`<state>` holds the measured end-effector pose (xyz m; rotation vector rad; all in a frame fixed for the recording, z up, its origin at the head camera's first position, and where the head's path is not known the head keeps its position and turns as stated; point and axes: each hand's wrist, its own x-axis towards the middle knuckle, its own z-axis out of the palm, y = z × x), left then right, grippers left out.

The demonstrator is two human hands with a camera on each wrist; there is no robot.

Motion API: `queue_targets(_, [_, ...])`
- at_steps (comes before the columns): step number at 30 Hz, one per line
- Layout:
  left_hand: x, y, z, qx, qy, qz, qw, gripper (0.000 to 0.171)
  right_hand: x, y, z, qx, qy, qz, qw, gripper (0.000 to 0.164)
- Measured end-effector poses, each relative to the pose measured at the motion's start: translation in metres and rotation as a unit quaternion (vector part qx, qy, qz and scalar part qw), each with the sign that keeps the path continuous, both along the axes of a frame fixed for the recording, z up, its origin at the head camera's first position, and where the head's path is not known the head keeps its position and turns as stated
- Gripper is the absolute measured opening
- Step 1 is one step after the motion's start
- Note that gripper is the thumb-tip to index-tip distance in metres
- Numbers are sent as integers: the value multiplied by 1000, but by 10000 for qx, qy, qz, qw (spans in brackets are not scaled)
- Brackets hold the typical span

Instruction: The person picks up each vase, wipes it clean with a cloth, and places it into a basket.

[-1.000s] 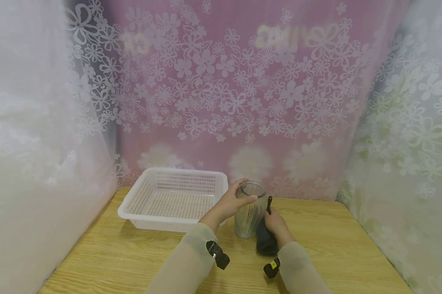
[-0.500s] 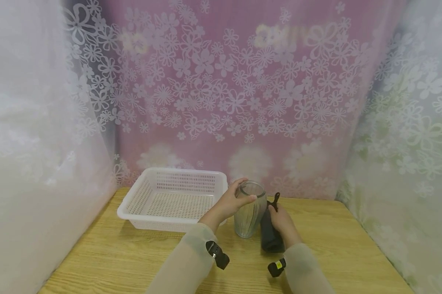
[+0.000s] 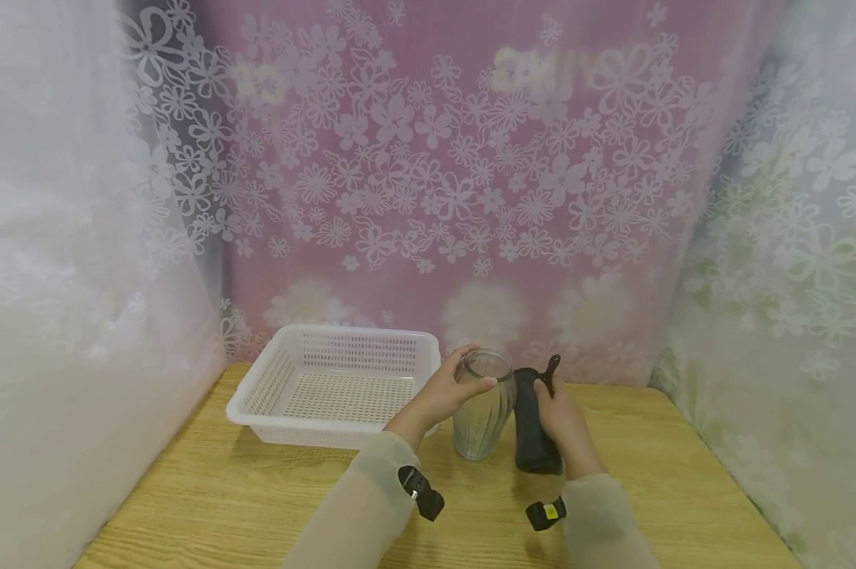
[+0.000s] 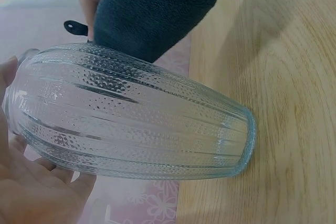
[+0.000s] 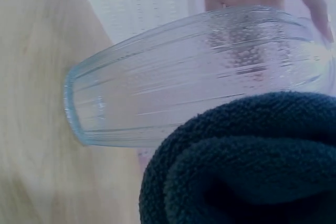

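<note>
A clear, ribbed glass vase (image 3: pixel 479 419) stands with its base at the tabletop, leaning slightly. My left hand (image 3: pixel 442 395) grips it near the rim, thumb on the near side and fingers around the far side. In the left wrist view the vase (image 4: pixel 142 119) shows dimpled panels between its ribs. Just right of it, my right hand (image 3: pixel 564 417) holds a dark, fuzzy rolled cloth (image 3: pixel 534 427) with a small black loop-ended piece (image 3: pixel 552 367) sticking out at the top. The rolled end of the cloth (image 5: pixel 236 129) fills the lower right wrist view, overlapping the vase.
A white plastic basket (image 3: pixel 314 433) with slotted walls stands left of the vase, close to my left forearm. Under everything is a wood-grain table (image 3: pixel 257 506). Flower-patterned curtains (image 3: pixel 428 174) hang behind the table and at both sides.
My right hand has moved right and upward with the dark cloth, lifting its lower end. The left hand and the vase have stayed in place.
</note>
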<state>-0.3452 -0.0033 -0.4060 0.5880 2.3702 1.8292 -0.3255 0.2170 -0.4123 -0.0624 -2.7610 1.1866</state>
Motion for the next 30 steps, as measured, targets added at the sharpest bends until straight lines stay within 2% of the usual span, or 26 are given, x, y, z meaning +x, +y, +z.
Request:
queue_targets(8, [2,0,3,36,-59,-30,10000,69,12,-1,21,-105,384,-78,9992,55])
queue_targets(15, [22,-3,24,-30,-111,-72,9999,69,23,-4,39,-132,784,-323,9963,57])
queue_targets(19, [25,-4,27,-43,-107,-80,9999,69,27,-7,42,-122,923,-441,9947,59])
queue_targets(22, [24,-4,26,-10,-111,-91,9999,69,28,-10,43,-126,1102,-577,9922,59])
queue_targets(25, [12,-2,14,5,-69,-70,10000,70,30,-17,43,-185,1421,-692,9873,60])
queue_targets(29, [0,1,0,-29,9,5,10000,70,30,-28,37,-251,2156,-779,9730,55])
queue_targets(30, [0,1,0,-25,13,12,10000,69,29,-31,35,-258,2356,-795,9682,54])
